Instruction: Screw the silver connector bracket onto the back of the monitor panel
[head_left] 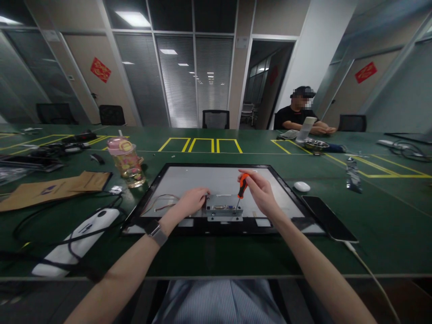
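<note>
My right hand (262,191) grips a screwdriver (243,184) with an orange and black handle, its shaft pointing down. The tip meets the right part of a metal bracket (216,210) that carries connector ports. With fingers closed at the bracket's left edge, my left hand (194,200) steadies or touches it; the fingertips are partly hidden. Under both lies a flat display panel (182,175) with a black frame and pale back. Thin wires (162,202) rest on the panel left of my left hand.
A drink bottle (126,162), brown paper bag (54,189) and white power strip (81,240) with black cables are on the left. On the right are a phone (329,218) on a cable and a white case (301,186). A person (299,114) sits across the green table.
</note>
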Action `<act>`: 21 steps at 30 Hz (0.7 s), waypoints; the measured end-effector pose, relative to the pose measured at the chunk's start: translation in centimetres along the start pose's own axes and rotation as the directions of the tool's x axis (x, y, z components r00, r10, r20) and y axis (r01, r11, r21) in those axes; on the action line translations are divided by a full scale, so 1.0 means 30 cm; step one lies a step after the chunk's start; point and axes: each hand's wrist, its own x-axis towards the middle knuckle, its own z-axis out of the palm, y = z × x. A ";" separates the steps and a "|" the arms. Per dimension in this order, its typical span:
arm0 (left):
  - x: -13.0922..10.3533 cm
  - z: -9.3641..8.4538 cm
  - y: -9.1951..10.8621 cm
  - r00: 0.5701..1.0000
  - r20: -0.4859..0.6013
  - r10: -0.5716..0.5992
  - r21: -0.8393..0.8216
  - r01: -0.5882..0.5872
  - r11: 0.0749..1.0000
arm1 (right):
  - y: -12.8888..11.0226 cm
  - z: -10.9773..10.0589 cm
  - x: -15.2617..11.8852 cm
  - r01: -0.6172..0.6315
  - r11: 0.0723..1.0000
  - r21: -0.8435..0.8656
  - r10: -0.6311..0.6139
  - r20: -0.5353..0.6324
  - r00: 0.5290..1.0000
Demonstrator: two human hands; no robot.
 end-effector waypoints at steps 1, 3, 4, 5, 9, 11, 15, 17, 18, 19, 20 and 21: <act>0.001 0.002 -0.002 1.000 0.001 0.001 -0.003 -0.001 1.000 | 0.000 -0.002 0.001 0.008 1.000 -0.005 -0.008 0.009 1.000; 0.003 0.006 -0.004 1.000 0.001 0.003 -0.003 -0.003 1.000 | -0.003 -0.003 0.003 0.034 0.999 -0.006 -0.034 0.013 0.999; 0.004 0.008 -0.005 1.000 -0.001 0.005 0.001 -0.005 1.000 | -0.007 -0.002 0.004 0.044 0.999 -0.006 -0.044 0.013 0.999; 0.005 0.009 -0.005 1.000 -0.002 0.007 0.006 -0.007 1.000 | -0.011 -0.001 0.004 0.049 0.999 -0.006 -0.049 0.016 0.999; 0.003 0.004 0.000 1.000 -0.002 0.010 0.021 -0.010 1.000 | -0.027 0.006 0.001 0.038 0.999 -0.038 -0.037 0.034 0.999; 0.001 0.000 0.004 1.000 0.001 0.000 0.019 0.000 1.000 | -0.029 0.010 -0.001 0.023 0.998 -0.056 -0.022 0.005 1.000; 0.000 -0.001 0.004 1.000 0.007 -0.007 0.016 0.007 1.000 | -0.022 0.013 -0.002 0.086 0.981 -0.174 -0.109 -0.122 0.987; 0.001 0.003 0.000 1.000 0.012 -0.007 0.021 0.007 1.000 | -0.022 0.013 -0.004 0.121 0.966 -0.229 -0.155 -0.135 0.979; 0.002 0.004 -0.001 1.000 0.014 -0.010 0.024 0.009 1.000 | -0.024 0.013 -0.006 0.128 0.962 -0.240 -0.161 -0.123 0.979; 0.002 0.006 -0.003 1.000 0.015 -0.012 0.026 0.012 1.000 | -0.026 0.014 -0.009 0.130 0.963 -0.236 -0.158 -0.103 0.982; 0.002 0.007 -0.003 1.000 0.015 -0.013 0.026 0.013 1.000 | -0.029 0.014 -0.012 0.127 0.967 -0.220 -0.147 -0.080 0.986; 0.002 0.007 -0.004 1.000 0.016 -0.012 0.026 0.012 1.000 | -0.032 0.015 -0.015 0.122 0.972 -0.199 -0.135 -0.057 0.989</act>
